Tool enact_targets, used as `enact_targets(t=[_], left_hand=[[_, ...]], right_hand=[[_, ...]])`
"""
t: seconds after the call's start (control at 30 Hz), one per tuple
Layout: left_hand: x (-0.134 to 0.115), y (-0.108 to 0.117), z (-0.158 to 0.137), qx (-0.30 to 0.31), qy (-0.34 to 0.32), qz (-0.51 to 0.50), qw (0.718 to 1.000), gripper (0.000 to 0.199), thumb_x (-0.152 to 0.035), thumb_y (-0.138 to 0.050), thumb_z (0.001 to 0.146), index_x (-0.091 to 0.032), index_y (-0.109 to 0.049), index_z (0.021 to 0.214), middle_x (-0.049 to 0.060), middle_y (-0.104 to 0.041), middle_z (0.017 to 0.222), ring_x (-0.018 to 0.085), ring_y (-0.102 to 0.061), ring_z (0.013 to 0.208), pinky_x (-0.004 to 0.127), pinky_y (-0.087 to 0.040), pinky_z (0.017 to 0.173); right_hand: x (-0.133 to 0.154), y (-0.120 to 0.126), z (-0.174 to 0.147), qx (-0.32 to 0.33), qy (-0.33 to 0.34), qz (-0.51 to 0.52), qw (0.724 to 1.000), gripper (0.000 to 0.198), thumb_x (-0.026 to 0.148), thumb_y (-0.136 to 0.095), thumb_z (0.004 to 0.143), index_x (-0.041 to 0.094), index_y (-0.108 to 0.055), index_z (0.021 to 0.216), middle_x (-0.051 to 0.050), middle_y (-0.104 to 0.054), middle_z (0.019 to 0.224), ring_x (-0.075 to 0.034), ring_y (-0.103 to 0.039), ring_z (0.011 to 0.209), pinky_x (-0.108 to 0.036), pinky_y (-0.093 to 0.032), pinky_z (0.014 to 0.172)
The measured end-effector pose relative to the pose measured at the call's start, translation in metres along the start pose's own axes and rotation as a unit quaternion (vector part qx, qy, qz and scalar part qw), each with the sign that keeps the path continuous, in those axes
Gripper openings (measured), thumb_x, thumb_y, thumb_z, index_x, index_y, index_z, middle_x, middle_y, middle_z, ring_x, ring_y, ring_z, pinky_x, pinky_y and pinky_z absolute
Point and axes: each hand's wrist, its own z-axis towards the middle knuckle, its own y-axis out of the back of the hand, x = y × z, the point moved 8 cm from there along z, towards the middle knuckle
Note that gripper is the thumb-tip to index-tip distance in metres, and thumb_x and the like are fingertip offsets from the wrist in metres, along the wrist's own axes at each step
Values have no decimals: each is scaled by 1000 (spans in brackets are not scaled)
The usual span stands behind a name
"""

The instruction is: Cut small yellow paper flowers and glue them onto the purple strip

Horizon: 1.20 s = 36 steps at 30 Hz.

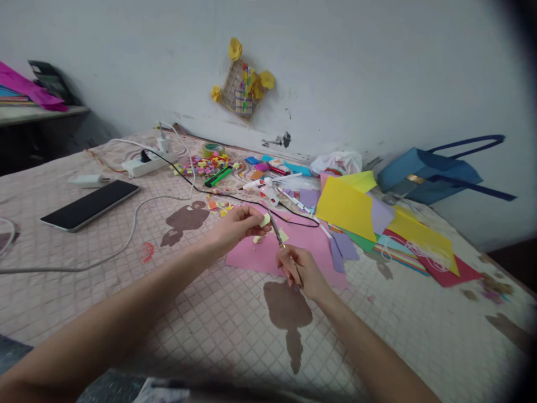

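Between the thumb and fingers of my left hand [240, 228] is a small pale yellow paper piece [265, 219]. My right hand [302, 270] is closed round the handles of a pair of scissors [277, 232], whose blades point up and left and meet the edge of the yellow piece. Both hands are above a pink sheet [251, 258] on the table. Small pale yellow scraps [283, 235] lie on that sheet beside the scissors.
A black cable [226, 197] runs behind my hands to a white power strip [146, 163]. A tablet [92, 205] lies left. Behind are paper cutouts [205, 165], a green cutter [218, 176] and a glue gun [264, 187]. Coloured sheets [348, 207] and a blue bag [428, 176] are right.
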Motion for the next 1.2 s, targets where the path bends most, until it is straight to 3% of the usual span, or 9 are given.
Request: enact_targets(t=[0.83, 1.0, 1.2], left_hand=[[1, 1, 0, -13, 7, 4, 1000, 18, -25, -63, 74, -12, -54, 68, 5, -63, 73, 13, -61, 68, 27, -47, 68], [15, 2, -5, -60, 41, 35, 997, 18, -27, -66, 70, -13, -54, 69, 1, -58, 68, 11, -58, 65, 25, -46, 63], [27, -15, -12, -39, 50, 81, 995, 18, -28, -66, 69, -13, -56, 69, -1, -56, 64, 8, -52, 59, 22, -44, 60]], right_hand=[[2, 0, 0, -5, 9, 7, 1000, 40, 53, -46, 81, 17, -49, 64, 8, -37, 41, -6, -35, 32, -18, -28, 34], [12, 6, 0, -58, 27, 47, 997, 32, 47, -52, 79, 16, -54, 72, 7, -41, 47, -6, -39, 37, -18, -32, 37], [17, 10, 1, -96, 49, 83, 991, 18, 34, -58, 75, 17, -51, 73, 8, -43, 47, -7, -40, 39, -18, -31, 38]])
